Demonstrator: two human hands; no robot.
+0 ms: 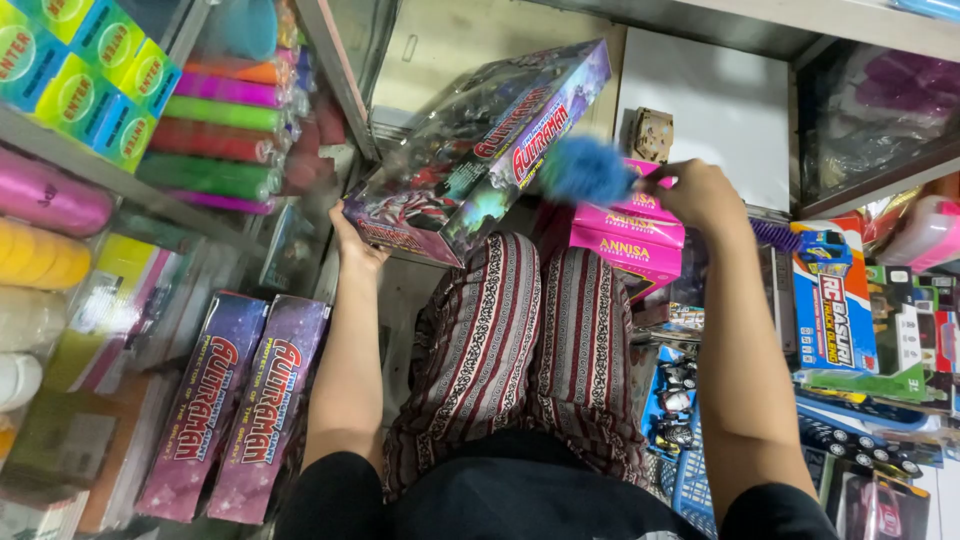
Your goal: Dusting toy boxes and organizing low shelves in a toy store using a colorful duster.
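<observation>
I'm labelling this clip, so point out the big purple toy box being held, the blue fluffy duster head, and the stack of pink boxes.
purple toy box [480, 150], head view, clear front window.
blue duster head [585, 170], head view, middle of fluff.
pink boxes [625, 245], head view, front face.

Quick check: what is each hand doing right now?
Left hand: grip closed on the corner of the purple toy box.
Right hand: grip closed on the blue fluffy duster.

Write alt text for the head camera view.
The left hand holds up a large purple toy box while the right hand brushes it with a fluffy blue duster, among crowded shop shelves of boxed toys.
</observation>
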